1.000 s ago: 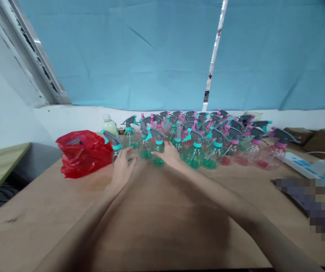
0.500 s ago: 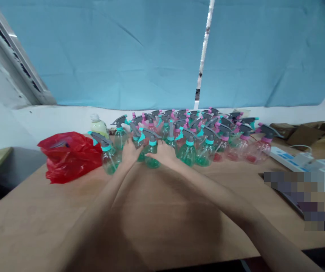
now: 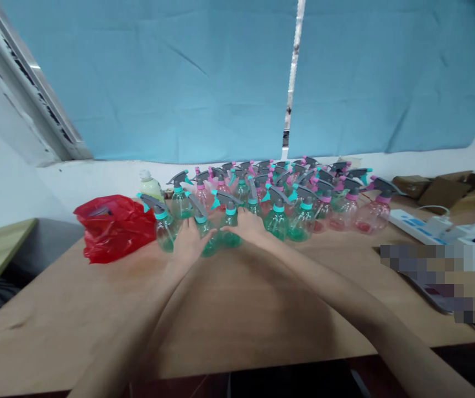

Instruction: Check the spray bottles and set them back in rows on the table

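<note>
Several small clear spray bottles with grey triggers and teal or pink collars stand crowded at the back of a brown table [image 3: 75,309]. My left hand [image 3: 188,241] wraps a green-tinted spray bottle [image 3: 204,232] at the front of the group. My right hand [image 3: 251,226] rests with bent fingers against the neighbouring green bottle [image 3: 230,224]. Another green bottle [image 3: 162,224] stands just left of my left hand.
A crumpled red plastic bag [image 3: 115,225] lies left of the bottles, with a pale yellow-green bottle [image 3: 149,185] behind it. A white power strip [image 3: 422,229] with cables and brown cardboard pieces [image 3: 440,190] sit at the right. A blue curtain hangs behind.
My left hand went from the table in front of the bottles onto a green bottle and now holds it nearer the front edge of the group. The right hand stayed beside its bottle.
</note>
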`<state>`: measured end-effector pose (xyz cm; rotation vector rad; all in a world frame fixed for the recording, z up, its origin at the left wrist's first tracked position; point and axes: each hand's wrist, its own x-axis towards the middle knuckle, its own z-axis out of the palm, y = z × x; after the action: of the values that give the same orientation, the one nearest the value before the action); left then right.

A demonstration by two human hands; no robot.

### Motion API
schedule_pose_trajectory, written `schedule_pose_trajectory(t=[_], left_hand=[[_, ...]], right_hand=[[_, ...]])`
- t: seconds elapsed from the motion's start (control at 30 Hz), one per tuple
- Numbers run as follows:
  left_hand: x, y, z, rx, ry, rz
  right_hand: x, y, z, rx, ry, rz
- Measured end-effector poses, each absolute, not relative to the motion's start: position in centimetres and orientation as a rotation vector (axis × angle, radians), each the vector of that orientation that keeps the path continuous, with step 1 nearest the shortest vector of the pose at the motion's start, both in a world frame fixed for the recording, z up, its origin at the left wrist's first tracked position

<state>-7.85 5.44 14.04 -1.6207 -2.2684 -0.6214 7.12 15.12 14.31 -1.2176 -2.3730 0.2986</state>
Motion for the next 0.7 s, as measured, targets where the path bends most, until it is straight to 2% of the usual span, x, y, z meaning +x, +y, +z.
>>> schedule_pose_trajectory(t=[0.37, 0.57, 0.7], left_hand=[[-5.5, 0.5, 13.3, -1.689, -2.171, -0.585], [-1.4, -0.1, 11.9, -1.85, -2.252, -0.967], [2.8, 0.4, 11.5, -2.105, -2.329, -1.213]], right_hand=[[11.0, 12.3, 14.3, -0.908, -2.202, 0.644], [16.8, 8.5, 14.1, -0.699, -2.135, 1.044], [19.2, 8.5, 13.5, -0.621, -2.099, 1.117]])
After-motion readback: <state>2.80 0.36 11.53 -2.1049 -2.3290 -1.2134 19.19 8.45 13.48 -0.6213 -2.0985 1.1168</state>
